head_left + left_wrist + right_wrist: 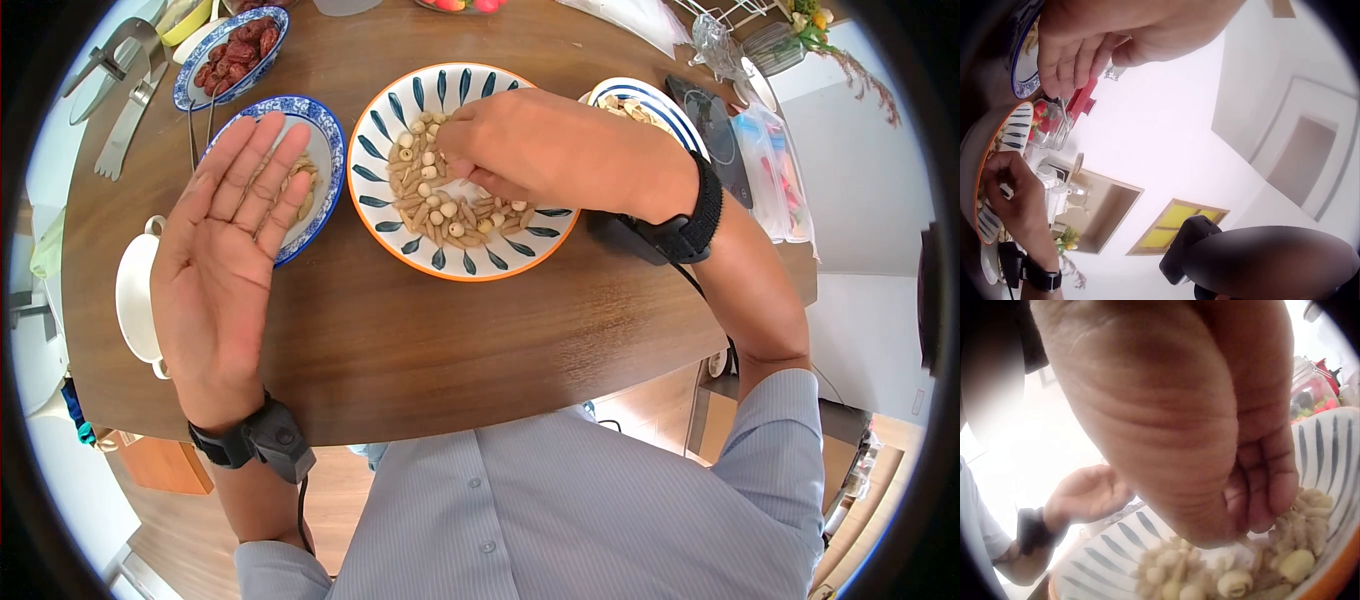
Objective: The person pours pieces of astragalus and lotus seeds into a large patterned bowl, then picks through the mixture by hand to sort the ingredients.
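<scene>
My right hand point(545, 145) reaches over the large bowl point(481, 264) with an orange rim and dark leaf marks. In the right wrist view, the fingers point(1260, 487) bend down to the contents; whether anything is between the fingertips is hidden. Around them lie round cream seeds point(1235, 583) and tan oblong pieces point(415, 185). My left hand point(225, 255) is raised palm up, fingers straight, with nothing on the palm. It partly covers a blue-rimmed bowl point(337, 150) with tan pieces inside, left of the large bowl.
A bowl of dark red dried fruit point(240, 58) stands at the back left, near metal utensils point(128, 125). A white two-handled bowl point(135, 295) is beside the left hand. Behind the right wrist are a blue-striped bowl point(690, 130) and a clear bag point(768, 170).
</scene>
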Tool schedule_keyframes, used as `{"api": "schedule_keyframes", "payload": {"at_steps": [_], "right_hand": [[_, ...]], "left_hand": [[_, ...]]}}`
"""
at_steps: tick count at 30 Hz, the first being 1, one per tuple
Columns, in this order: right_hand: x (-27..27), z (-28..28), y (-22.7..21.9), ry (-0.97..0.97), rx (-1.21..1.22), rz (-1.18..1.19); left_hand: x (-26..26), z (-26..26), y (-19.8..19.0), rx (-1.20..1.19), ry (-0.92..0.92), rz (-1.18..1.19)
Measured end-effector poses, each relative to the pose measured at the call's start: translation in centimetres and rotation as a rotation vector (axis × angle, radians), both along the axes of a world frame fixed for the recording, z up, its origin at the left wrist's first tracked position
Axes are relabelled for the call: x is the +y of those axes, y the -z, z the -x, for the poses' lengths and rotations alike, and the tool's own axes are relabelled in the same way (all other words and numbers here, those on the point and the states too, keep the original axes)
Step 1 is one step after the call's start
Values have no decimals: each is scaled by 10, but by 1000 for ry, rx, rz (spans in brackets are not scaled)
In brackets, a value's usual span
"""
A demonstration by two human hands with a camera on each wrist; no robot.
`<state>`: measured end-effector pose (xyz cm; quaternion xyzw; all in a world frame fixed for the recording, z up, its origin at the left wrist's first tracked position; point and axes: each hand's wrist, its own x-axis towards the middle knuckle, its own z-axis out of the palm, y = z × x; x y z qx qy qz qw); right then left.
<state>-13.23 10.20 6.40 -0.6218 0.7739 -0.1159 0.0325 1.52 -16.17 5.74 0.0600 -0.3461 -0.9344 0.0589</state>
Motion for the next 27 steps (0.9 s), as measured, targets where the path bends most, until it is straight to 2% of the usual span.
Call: {"api": "schedule_keyframes", "payload": {"at_steps": [3,5,12,15,17,21,23,24,26,27], "right_hand": [[1,1,-2,-33,4,-16],[-1,-4,-2,51,7,-95],[4,-3,-1,12,101,-31],[3,4,-6,12,70,10],[0,6,-23,75,-96,102],[-20,-9,-55,102,-98,282],[-34,-14,-57,-136,-52,532],[-33,-18,-57,-135,-53,532],[-31,-27,-56,-209,115,388],[-28,-27,-57,-210,116,387]], "left_hand": [[5,0,-2,19,55,38],[5,1,-1,44,62,18],[5,-3,1,61,108,-6],[7,-4,0,70,111,-9],[12,-5,-2,61,130,-12],[40,-5,-7,5,141,-62],[47,-5,0,7,278,-330],[50,-3,5,-4,283,-395],[54,-3,-1,-44,282,-390],[56,-3,-5,-83,281,-386]]}}
